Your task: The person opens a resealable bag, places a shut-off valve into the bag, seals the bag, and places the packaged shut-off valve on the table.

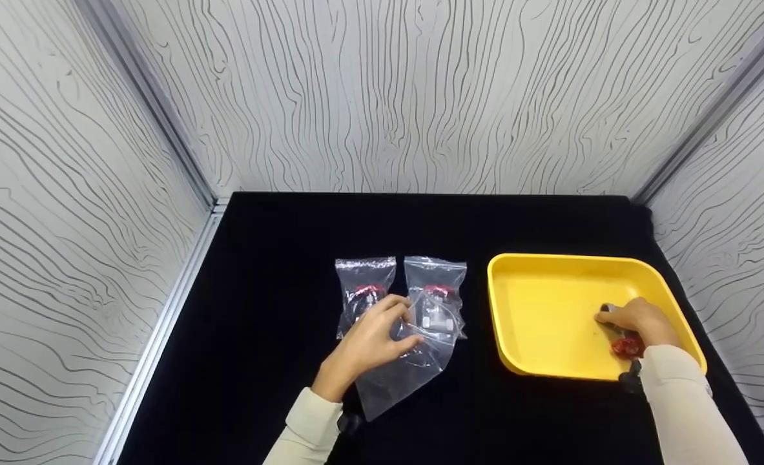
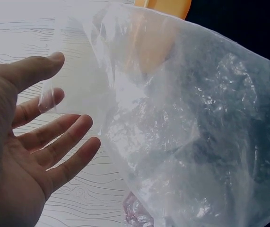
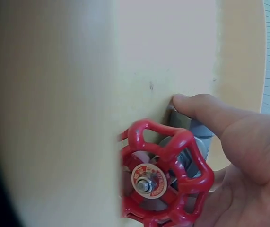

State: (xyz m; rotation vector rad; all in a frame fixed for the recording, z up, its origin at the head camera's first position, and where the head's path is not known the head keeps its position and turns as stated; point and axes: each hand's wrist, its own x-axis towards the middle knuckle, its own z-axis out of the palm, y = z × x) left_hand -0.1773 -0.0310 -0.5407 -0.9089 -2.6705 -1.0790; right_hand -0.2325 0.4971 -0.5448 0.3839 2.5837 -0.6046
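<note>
My left hand (image 1: 376,336) is at a clear plastic bag (image 1: 407,374), thumb and fingers spread apart. In the left wrist view, the film of the bag (image 2: 187,118) overlaps the tip of the index finger (image 2: 54,98). Inside the yellow tray (image 1: 549,369), my right hand (image 1: 643,321) grips a metal valve with a red handwheel (image 1: 627,347). Up close in the right wrist view, the valve's red wheel (image 3: 191,182) has a round label and a nut at its centre. The thumb (image 3: 203,106) lies along the grey valve body; the other fingers are mostly hidden.
Two zip bags lie side by side behind the left hand, a left one (image 1: 365,274) and a right one (image 1: 436,274), each with a red-wheeled part inside. Black cloth (image 1: 278,258) covers the table. Patterned panels (image 1: 420,97) enclose the back and sides.
</note>
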